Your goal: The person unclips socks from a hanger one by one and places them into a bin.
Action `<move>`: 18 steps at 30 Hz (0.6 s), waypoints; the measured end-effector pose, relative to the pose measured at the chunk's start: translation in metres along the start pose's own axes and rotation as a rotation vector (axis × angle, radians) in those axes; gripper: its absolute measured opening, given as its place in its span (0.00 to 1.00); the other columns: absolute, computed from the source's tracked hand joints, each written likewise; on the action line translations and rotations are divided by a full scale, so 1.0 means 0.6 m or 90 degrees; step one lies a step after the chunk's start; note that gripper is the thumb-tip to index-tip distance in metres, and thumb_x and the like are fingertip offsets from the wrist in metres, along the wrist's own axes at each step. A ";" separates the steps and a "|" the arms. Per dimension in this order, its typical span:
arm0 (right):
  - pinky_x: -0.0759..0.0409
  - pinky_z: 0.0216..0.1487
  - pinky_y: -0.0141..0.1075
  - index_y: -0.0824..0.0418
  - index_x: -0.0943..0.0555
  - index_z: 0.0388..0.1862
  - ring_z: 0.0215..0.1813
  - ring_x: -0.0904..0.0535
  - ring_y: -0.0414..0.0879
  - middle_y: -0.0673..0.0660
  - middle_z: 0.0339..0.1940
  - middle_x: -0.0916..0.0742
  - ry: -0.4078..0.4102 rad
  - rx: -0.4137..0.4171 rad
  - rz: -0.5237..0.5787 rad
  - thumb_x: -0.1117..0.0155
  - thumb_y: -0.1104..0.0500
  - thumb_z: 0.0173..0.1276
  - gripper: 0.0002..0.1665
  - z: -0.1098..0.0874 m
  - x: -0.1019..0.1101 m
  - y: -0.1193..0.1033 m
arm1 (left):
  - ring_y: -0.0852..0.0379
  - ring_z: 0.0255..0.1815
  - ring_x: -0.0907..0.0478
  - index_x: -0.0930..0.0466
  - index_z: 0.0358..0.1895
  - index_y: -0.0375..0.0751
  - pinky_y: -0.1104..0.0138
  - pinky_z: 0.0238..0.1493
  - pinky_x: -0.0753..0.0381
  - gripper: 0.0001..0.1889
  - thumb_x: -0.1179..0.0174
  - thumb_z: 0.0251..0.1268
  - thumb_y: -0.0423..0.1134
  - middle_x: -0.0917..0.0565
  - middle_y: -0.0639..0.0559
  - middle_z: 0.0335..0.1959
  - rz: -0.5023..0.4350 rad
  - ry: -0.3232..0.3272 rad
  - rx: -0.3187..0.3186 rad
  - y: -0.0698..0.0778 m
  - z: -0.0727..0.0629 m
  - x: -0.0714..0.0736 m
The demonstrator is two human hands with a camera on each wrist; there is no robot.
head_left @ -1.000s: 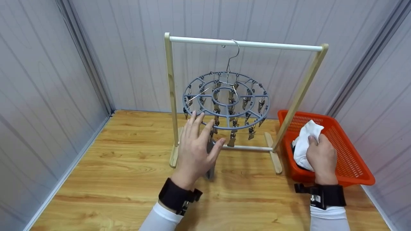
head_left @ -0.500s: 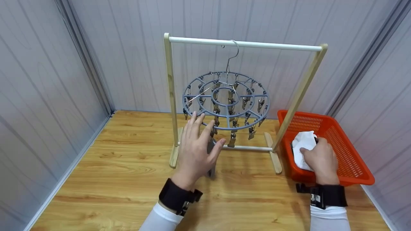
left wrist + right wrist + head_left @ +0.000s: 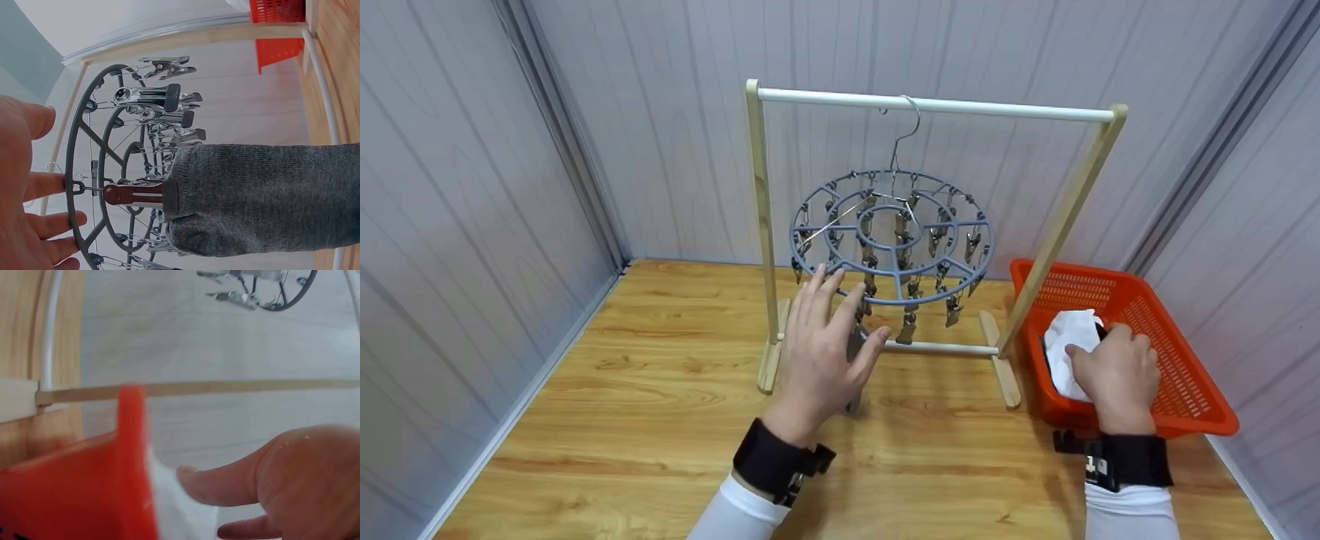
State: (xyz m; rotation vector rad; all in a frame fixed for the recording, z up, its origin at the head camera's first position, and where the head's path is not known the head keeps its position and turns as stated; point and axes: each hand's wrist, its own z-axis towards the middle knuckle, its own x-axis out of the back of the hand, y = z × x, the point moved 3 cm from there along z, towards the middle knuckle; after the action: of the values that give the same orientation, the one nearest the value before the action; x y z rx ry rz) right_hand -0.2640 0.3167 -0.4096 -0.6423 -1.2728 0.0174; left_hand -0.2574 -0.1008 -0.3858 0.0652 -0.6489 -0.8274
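Observation:
My left hand [image 3: 821,360] has its fingers stretched out at the front edge of the round blue-grey clip hanger [image 3: 898,286]. In the left wrist view, a grey sock [image 3: 264,197] hangs beside it from a metal clip [image 3: 140,194] with dark tips. Over in the red basket [image 3: 1187,352], my right hand [image 3: 1117,375] lies against a white cloth item [image 3: 1069,345]. The right wrist view shows the thumb [image 3: 225,486] and one finger standing apart, the thumb tip near the white cloth. The other fingertips are hidden. Something dark lies under the white cloth.
A wooden stand with a white top rail [image 3: 1005,109] carries the hanger by its hook [image 3: 915,120]. Several metal clips dangle from the rings. One stand post [image 3: 1057,232] rises just left of the basket. Pale panel walls enclose the wooden surface [image 3: 660,420].
My right hand first held the white cloth raised above the basket, then lowered it; the cloth now lies in the basket with the hand's grip loosened. My left hand has stayed at the hanger.

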 end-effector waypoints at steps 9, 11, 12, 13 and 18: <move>0.27 0.60 0.58 0.73 0.22 0.73 0.63 0.24 0.69 0.72 0.60 0.18 0.101 0.081 0.173 0.31 0.49 0.81 0.35 -0.030 0.001 -0.064 | 0.34 0.87 0.38 0.20 0.75 0.35 0.38 0.88 0.46 0.33 0.35 0.82 0.56 0.25 0.32 0.79 0.005 -0.001 -0.017 0.003 -0.002 0.000; 0.27 0.57 0.53 0.71 0.20 0.71 0.60 0.22 0.65 0.69 0.58 0.17 0.111 0.110 0.204 0.31 0.51 0.81 0.31 -0.038 -0.002 -0.078 | 0.34 0.86 0.36 0.20 0.75 0.34 0.39 0.88 0.46 0.32 0.35 0.82 0.56 0.25 0.32 0.78 0.000 0.003 -0.024 0.004 -0.002 -0.001; 0.27 0.56 0.51 0.71 0.19 0.71 0.58 0.21 0.64 0.68 0.57 0.17 0.114 0.124 0.213 0.31 0.51 0.82 0.30 -0.042 -0.005 -0.084 | 0.34 0.86 0.36 0.20 0.74 0.34 0.39 0.88 0.45 0.32 0.35 0.82 0.55 0.24 0.32 0.78 -0.002 0.005 -0.028 0.004 -0.002 -0.001; 0.27 0.56 0.50 0.70 0.19 0.70 0.57 0.21 0.63 0.67 0.56 0.17 0.118 0.139 0.220 0.31 0.52 0.81 0.28 -0.046 -0.008 -0.090 | 0.34 0.85 0.35 0.20 0.74 0.34 0.39 0.88 0.45 0.32 0.34 0.81 0.55 0.24 0.32 0.78 -0.005 0.008 -0.032 0.005 -0.002 0.000; 0.25 0.54 0.50 0.71 0.16 0.65 0.53 0.19 0.62 0.68 0.52 0.16 0.132 0.209 0.228 0.29 0.56 0.81 0.23 -0.057 -0.024 -0.117 | 0.34 0.84 0.32 0.18 0.72 0.32 0.40 0.87 0.42 0.30 0.33 0.80 0.52 0.22 0.33 0.76 -0.021 0.015 -0.047 0.011 -0.002 0.000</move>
State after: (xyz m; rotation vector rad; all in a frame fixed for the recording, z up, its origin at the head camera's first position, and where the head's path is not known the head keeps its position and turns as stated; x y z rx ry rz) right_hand -0.2614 0.2383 -0.3953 -0.5625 -0.9154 0.4357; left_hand -0.2526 -0.0968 -0.3846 0.0191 -0.5954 -0.8805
